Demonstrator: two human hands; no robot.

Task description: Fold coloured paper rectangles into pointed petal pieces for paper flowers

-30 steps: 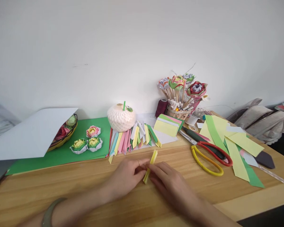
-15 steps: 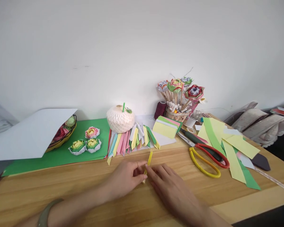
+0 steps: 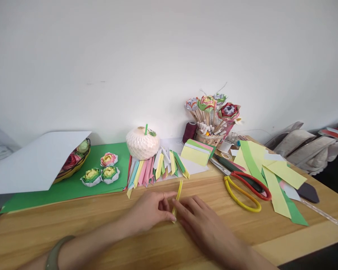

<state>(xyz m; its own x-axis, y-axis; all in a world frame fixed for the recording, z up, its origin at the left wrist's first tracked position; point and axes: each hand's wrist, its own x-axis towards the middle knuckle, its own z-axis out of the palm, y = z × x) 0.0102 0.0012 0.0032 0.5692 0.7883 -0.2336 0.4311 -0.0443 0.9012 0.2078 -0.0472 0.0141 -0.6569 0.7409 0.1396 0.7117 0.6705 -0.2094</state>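
A narrow folded yellow paper strip stands slanted on the wooden table between my two hands. My left hand grips it from the left, index finger near the upper part and thumb at the lower end. From the right, my right hand presses its index fingertip and thumb side against the middle of the strip; its other fingers are bent and partly hidden. Just beyond lie several folded paper pieces in pink, yellow, blue, green and white.
Scissors with red and yellow handles lie right of my hands, beside loose paper strips. Behind are a stack of cut paper, a white textured pot and a basket of paper flowers. Three paper flowers sit on green sheets.
My left thumb has slid down toward the near end of the yellow strip, and its index finger has straightened along the upper part. The right hand has barely moved.
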